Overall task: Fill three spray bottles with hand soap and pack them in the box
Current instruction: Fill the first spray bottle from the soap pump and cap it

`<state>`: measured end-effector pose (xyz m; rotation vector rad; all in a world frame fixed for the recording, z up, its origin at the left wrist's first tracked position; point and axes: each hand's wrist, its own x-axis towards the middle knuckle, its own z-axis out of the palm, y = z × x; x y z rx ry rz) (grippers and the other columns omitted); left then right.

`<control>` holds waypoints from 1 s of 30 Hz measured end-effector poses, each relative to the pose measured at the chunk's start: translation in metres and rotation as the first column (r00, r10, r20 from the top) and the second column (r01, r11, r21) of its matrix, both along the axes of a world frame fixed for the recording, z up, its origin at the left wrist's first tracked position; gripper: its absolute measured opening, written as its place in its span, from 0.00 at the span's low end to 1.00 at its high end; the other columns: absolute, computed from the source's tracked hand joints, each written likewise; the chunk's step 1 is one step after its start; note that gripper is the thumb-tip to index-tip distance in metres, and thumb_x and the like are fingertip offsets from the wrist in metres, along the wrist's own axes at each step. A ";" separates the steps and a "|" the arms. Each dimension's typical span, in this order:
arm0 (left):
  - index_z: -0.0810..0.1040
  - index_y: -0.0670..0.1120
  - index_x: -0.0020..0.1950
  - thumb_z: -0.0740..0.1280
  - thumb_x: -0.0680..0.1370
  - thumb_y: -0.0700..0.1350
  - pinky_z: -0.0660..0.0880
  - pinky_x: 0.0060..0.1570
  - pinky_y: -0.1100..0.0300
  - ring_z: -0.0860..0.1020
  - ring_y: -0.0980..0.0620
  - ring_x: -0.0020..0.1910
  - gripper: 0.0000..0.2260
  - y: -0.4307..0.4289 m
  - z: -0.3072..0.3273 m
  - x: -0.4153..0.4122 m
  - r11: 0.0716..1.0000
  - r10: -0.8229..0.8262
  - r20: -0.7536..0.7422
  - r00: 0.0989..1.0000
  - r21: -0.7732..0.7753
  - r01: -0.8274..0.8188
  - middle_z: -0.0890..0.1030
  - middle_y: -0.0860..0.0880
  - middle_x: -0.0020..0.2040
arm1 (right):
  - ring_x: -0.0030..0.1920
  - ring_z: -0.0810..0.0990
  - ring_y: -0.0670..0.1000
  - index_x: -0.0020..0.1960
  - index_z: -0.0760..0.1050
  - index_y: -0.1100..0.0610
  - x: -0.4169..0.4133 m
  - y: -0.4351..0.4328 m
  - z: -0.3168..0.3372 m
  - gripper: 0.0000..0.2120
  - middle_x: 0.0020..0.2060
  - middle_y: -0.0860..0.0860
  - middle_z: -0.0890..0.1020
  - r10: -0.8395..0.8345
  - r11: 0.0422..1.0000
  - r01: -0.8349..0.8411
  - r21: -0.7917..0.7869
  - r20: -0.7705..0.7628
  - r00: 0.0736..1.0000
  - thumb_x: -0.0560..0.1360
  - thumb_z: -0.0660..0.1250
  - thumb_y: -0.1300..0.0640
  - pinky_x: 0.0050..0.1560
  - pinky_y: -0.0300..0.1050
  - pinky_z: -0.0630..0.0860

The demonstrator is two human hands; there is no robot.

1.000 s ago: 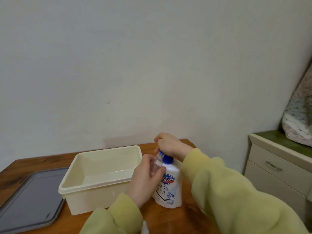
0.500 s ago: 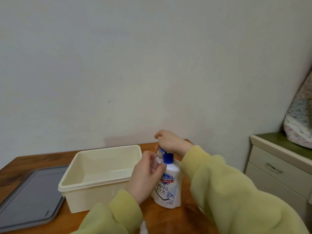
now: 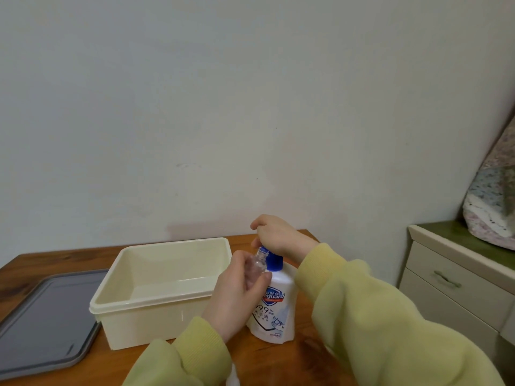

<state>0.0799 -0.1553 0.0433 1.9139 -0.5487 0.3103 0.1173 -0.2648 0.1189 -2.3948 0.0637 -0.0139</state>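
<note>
Left hand (image 3: 234,291) gripping clear spray bottle (image 3: 257,265) at the spout, right hand (image 3: 278,235) curled round pump of soap bottle (image 3: 276,310), box (image 3: 156,310) alongside

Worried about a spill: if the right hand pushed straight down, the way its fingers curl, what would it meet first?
The blue pump of the hand soap bottle, directly beneath the right hand; they seem to touch, though the hand hides the contact.

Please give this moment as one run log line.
step: filling | left hand: holds small clear spray bottle | right hand: grips blue pump of white soap bottle | cream plastic box: no bottles visible
</note>
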 end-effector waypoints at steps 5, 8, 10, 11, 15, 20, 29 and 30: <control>0.67 0.50 0.51 0.65 0.75 0.46 0.70 0.36 0.77 0.75 0.63 0.40 0.09 0.002 -0.005 -0.001 1.000 0.014 -0.013 1.000 0.004 -0.014 0.76 0.58 0.42 | 0.58 0.73 0.55 0.68 0.66 0.61 -0.003 0.001 -0.008 0.20 0.63 0.59 0.75 -0.009 1.000 0.009 -0.006 0.006 1.000 0.78 0.49 0.65 0.61 0.46 0.68; 0.67 0.50 0.50 0.65 0.75 0.46 0.72 0.36 0.73 0.75 0.62 0.40 0.09 0.000 0.001 0.000 1.000 0.019 0.002 1.000 0.010 -0.019 0.76 0.56 0.41 | 0.53 0.73 0.56 0.65 0.68 0.64 -0.002 0.001 0.000 0.19 0.61 0.61 0.76 -0.014 1.000 0.014 -0.001 -0.006 1.000 0.77 0.49 0.67 0.58 0.48 0.70; 0.67 0.50 0.50 0.65 0.75 0.46 0.71 0.36 0.71 0.75 0.61 0.39 0.08 -0.002 0.003 0.000 1.000 0.025 0.013 1.000 0.019 -0.025 0.76 0.56 0.41 | 0.51 0.72 0.54 0.65 0.67 0.63 0.000 0.000 0.002 0.19 0.61 0.61 0.76 -0.016 1.000 0.016 0.015 -0.014 1.000 0.77 0.49 0.66 0.58 0.49 0.71; 0.67 0.50 0.50 0.65 0.75 0.46 0.71 0.36 0.71 0.75 0.61 0.38 0.08 -0.003 0.003 0.001 1.000 0.026 0.009 1.000 0.015 -0.026 0.76 0.56 0.41 | 0.51 0.71 0.54 0.66 0.67 0.63 0.000 -0.001 0.001 0.19 0.61 0.61 0.76 -0.017 1.000 0.018 0.017 -0.012 1.000 0.77 0.49 0.66 0.60 0.50 0.71; 0.67 0.50 0.50 0.65 0.75 0.45 0.71 0.36 0.75 0.75 0.62 0.40 0.08 -0.003 -0.005 0.000 1.000 0.027 -0.038 0.999 0.001 -0.027 0.76 0.57 0.42 | 0.56 0.73 0.55 0.68 0.66 0.62 -0.004 0.001 -0.005 0.20 0.62 0.60 0.75 -0.023 1.000 0.023 0.008 -0.009 1.000 0.78 0.49 0.65 0.62 0.48 0.69; 0.66 0.49 0.50 0.65 0.75 0.44 0.70 0.33 0.77 0.74 0.62 0.36 0.08 -0.004 0.001 -0.003 0.999 0.030 -0.032 0.999 -0.037 -0.031 0.75 0.57 0.39 | 0.50 0.72 0.56 0.64 0.69 0.68 -0.004 0.003 0.004 0.19 0.59 0.64 0.77 -0.025 1.000 0.025 0.007 -0.039 0.999 0.77 0.49 0.68 0.55 0.48 0.72; 0.66 0.49 0.51 0.65 0.75 0.45 0.69 0.33 0.78 0.75 0.63 0.38 0.09 -0.006 -0.004 -0.001 0.999 0.039 -0.061 0.997 -0.029 -0.041 0.75 0.58 0.41 | 0.56 0.75 0.59 0.67 0.67 0.67 -0.005 0.002 -0.003 0.20 0.61 0.63 0.76 -0.041 0.999 0.043 0.023 -0.051 0.998 0.78 0.48 0.67 0.60 0.50 0.71; 0.66 0.49 0.51 0.65 0.75 0.45 0.70 0.33 0.78 0.75 0.63 0.38 0.09 -0.006 -0.003 -0.002 0.999 0.041 -0.059 0.997 -0.026 -0.043 0.75 0.58 0.41 | 0.55 0.75 0.58 0.66 0.67 0.68 -0.005 0.002 -0.002 0.20 0.61 0.64 0.76 -0.044 0.999 0.045 0.020 -0.045 0.998 0.78 0.48 0.67 0.61 0.51 0.71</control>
